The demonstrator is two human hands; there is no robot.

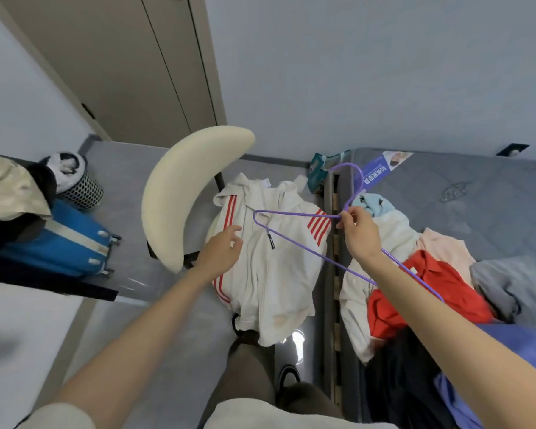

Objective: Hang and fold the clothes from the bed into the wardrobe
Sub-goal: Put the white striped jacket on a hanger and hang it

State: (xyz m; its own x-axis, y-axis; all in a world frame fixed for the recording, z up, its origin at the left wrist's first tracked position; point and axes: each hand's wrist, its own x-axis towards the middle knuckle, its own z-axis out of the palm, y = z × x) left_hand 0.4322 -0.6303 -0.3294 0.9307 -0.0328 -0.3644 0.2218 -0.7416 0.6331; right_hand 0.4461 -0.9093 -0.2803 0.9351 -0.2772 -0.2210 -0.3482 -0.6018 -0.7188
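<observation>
1. Head view, looking down past two bare forearms onto a strip of glossy grey floor (155, 305) between a chair and a bed.
2. Tight passage here: on the left the chair with its cream curved backrest (180, 193), on the right the slatted edge of the bed frame (334, 212), just beside the chair seat.
3. Wider floor left of the chair, running to beige door panels (130, 63) at the far wall; hemmed on the left by a blue suitcase (53, 243) lying on its side.
4. Pinching a purple wire hanger (297, 213) with the right hand (358, 230), thumb and fingertips closed on the neck below the hook. Hook pointing up and away, one arm reaching out over the jacket, the other running back beneath the forearm above the bed pile.
5. Gripping nothing with the left hand (222, 250): fingers loose and spread over the jacket's left shoulder. Touching or just above, cannot tell.
6. Spread face up on the chair seat, the white jacket (270, 274) with red stripes, hem hanging over the near edge.
7. Heaped along the near edge of the grey mattress (461, 187): a red shirt (440, 283) among white, pale pink, grey, light blue and blue-violet pieces.
8. Behind the suitcase, a mesh wastebasket (84, 187), filled to the rim with crumpled black-and-white stuff.
</observation>
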